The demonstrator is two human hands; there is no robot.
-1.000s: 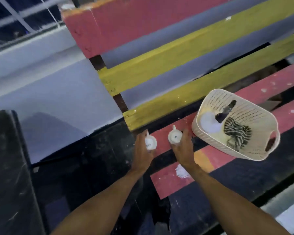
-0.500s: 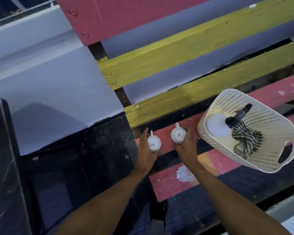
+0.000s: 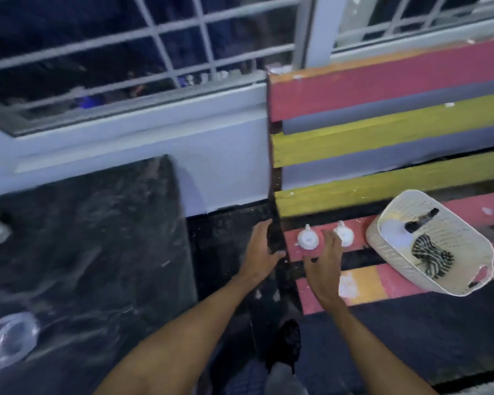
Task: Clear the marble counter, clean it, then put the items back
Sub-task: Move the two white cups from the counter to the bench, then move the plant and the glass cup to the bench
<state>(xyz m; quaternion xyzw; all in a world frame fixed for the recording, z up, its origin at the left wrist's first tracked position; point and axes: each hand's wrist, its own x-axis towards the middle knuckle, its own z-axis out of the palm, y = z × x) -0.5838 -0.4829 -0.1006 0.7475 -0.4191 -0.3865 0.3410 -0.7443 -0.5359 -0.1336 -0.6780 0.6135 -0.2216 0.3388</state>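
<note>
Two small white cups stand upright on the pink slat (image 3: 360, 232) at the left end of the painted bench, side by side and just apart. Left cup (image 3: 307, 240) and right cup (image 3: 346, 237) each show a little nub pointing away, toward the bench back. Being round, neither has much of a long axis. There's a grey mark on the left cup, but it is too blurred to read, and no other writing comes through. Over to the left hand (image 3: 260, 252): it's at the dark end board (image 3: 275, 238) of the bench, thumb hooked across the near face and fingers behind the board, so it grips that edge. The right hand (image 3: 322, 269) hangs over the slat with fingers straight and spread, holding nothing. Its fingertips reach in between the two cups, though I can't tell whether they touch. Just right of the cups sits a white basket (image 3: 388, 253), long axis running from far left to near right. Inside it, a white spray bottle (image 3: 394, 233) points its black nozzle away and rightward, beside a striped cloth (image 3: 431, 255). The dark marble counter (image 3: 97, 238) lies well to the left, with a blurred clear plastic thing (image 3: 12, 337) on it.
</note>
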